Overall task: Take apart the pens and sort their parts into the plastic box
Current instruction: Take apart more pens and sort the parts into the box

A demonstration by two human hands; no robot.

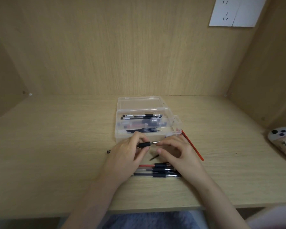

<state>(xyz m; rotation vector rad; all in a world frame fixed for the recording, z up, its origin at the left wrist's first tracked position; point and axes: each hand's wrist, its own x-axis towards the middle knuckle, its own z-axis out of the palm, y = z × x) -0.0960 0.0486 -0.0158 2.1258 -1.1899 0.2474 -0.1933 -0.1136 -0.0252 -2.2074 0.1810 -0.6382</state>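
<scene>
My left hand (126,154) grips a pen (144,144) by its black rubber grip, just in front of the clear plastic box (120,129). The fingertips of my right hand (177,151) pinch the pen's metal tip (156,142). The open box holds whole pens (142,116) at the back, small dark and red parts in the middle and black refills (144,130) at the front. A pile of several pens (158,171) lies on the desk under my wrists. A small black piece (154,157) lies between my hands.
A red refill (192,146) lies slanted at the box's right corner. A tiny black cap (108,152) sits left of my left hand. A white phone (282,139) rests at the desk's right edge. Wooden walls enclose the desk; a wall socket (236,11) is upper right.
</scene>
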